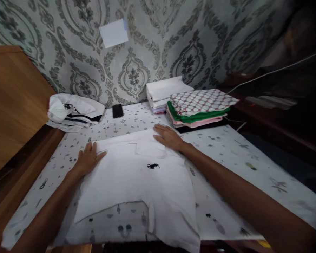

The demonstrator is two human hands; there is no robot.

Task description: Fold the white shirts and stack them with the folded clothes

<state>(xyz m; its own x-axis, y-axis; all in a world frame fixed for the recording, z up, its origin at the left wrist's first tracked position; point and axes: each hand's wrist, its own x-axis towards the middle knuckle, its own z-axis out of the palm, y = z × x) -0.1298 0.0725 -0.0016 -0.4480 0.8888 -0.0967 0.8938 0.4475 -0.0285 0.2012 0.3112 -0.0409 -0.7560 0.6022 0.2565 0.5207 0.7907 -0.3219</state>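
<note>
A white shirt (116, 175) with a small dark embroidered emblem lies spread on the patterned white cloth (231, 151). Its lower right part reaches over the front edge. My left hand (89, 159) rests at the shirt's upper left corner, fingers stretched and thumb apart. At the upper right, my right hand (168, 137) lies flat on the fabric with its fingers extended. Neither hand grips anything.
Behind stand a stack of folded white clothes (168, 89) and a pile topped by a checked cloth (202, 102). A phone (117, 111) and a crumpled white garment (75, 111) lie at the back left. Wooden furniture (13, 102) borders the left; a cable (274, 68) hangs right.
</note>
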